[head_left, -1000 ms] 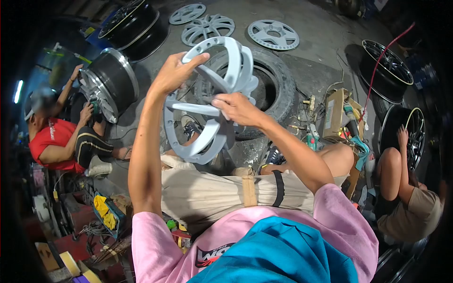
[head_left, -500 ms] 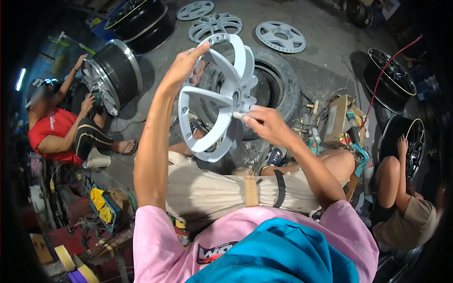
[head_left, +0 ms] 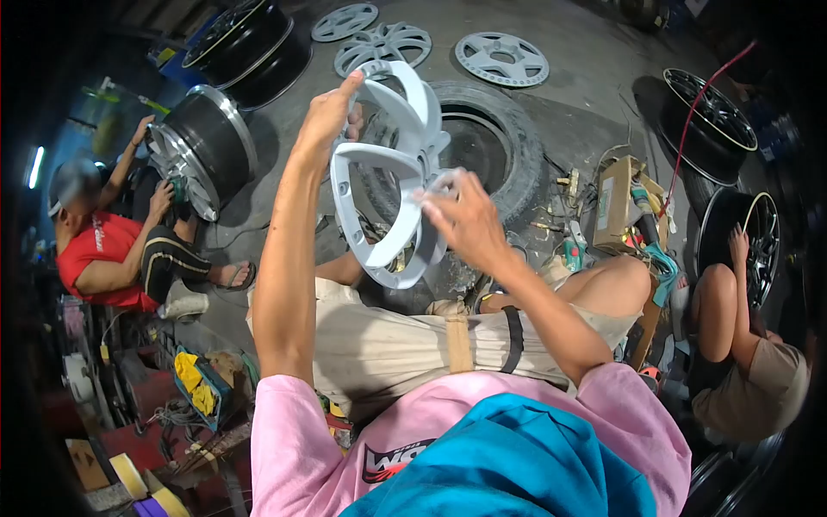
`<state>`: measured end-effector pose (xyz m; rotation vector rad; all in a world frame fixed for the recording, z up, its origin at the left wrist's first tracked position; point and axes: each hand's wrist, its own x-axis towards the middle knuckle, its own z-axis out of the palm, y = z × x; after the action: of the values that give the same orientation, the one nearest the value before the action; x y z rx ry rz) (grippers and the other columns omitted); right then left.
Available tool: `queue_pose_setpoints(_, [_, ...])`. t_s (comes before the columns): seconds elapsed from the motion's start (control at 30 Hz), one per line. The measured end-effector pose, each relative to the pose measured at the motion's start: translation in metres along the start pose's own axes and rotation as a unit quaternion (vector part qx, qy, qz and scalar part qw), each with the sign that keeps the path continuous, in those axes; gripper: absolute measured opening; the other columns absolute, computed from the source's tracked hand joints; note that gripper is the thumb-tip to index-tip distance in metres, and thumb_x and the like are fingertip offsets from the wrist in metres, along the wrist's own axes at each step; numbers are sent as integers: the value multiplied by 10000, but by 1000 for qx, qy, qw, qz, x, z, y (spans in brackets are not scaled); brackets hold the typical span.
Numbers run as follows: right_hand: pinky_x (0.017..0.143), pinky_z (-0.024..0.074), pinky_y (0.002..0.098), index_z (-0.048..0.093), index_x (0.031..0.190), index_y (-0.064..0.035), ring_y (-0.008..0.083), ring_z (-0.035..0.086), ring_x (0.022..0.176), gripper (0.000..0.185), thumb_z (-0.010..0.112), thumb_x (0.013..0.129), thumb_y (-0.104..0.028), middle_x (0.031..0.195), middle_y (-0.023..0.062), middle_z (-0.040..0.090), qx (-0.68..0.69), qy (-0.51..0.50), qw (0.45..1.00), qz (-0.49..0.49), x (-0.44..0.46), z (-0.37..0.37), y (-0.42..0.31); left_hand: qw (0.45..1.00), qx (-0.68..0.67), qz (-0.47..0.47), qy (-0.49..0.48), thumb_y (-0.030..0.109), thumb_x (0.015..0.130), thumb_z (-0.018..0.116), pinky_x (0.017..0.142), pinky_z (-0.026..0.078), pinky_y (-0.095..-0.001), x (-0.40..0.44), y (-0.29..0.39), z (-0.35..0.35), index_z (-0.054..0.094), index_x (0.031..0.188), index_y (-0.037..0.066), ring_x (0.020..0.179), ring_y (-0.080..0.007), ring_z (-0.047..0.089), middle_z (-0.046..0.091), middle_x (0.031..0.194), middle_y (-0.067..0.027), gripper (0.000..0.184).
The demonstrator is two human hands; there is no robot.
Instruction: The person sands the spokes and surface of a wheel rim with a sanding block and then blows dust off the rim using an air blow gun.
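My left hand [head_left: 332,116] is wrapped round the upper left rim of a light grey wheel face [head_left: 376,252], which stands tilted nearly edge-on in front of me. My right hand [head_left: 463,217] is at the hub side of this wheel face, its fingers bent and close to the spokes. Motion blurs those fingertips, and whether they hold anything small cannot be made out. Behind the wheel face, a dusty tyre [head_left: 521,155] lies flat on the floor.
Three grey wheel faces [head_left: 502,59] lie beyond the tyre. At left a person in red [head_left: 108,254] works at a wheel [head_left: 207,142]. Another person [head_left: 754,388] crouches at right beside black wheels [head_left: 711,129]. A cardboard box [head_left: 613,207] and tools lie right of the tyre.
The wheel face has turned and tilted in my left hand. My right hand has shifted about its hub, and the pale piece seen in its fingers half a second ago is no longer distinct.
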<state>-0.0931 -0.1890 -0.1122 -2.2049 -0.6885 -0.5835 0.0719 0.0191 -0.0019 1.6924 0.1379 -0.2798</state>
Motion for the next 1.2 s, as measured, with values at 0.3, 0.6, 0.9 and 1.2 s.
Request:
queue_pose_setpoints(0.3, [786,517,395,798,1134,-90,287,619,887,209,720,941,-107,982,66,681,37,165,985,36,-33,34,-28,998,-57,-9,38,489,1039,643,476,380,-296,7,-3,-7,622,958,35,526,-113,468,476,651,5,461])
queue_pose_setpoints(0.6, [887,505,341,795,1211,-63,216,644,970,242,682,1004,-115,1120,116,692,252,207,909,259,-28,48,-43,997,-72,-22,29,461,1056,627,458,323,-268,7,0,-6,597,1017,94,499,-91,420,414,620,32,371])
queue_pose_setpoints(0.9, [763,489,343,770,1106,9,239,630,841,195,659,1019,-125,928,130,650,199,195,915,291,-13,49,-5,995,-87,-24,35,435,1067,623,431,306,-247,3,6,10,576,1057,149,476,-72,391,396,604,45,291])
queue_pose_setpoints(1.2, [732,517,357,799,1153,-33,253,658,788,217,712,959,-78,918,117,681,212,234,915,251,-15,22,-8,994,-106,-11,22,426,1072,616,426,308,-253,-8,-4,-1,561,1053,127,471,-79,396,389,604,43,305])
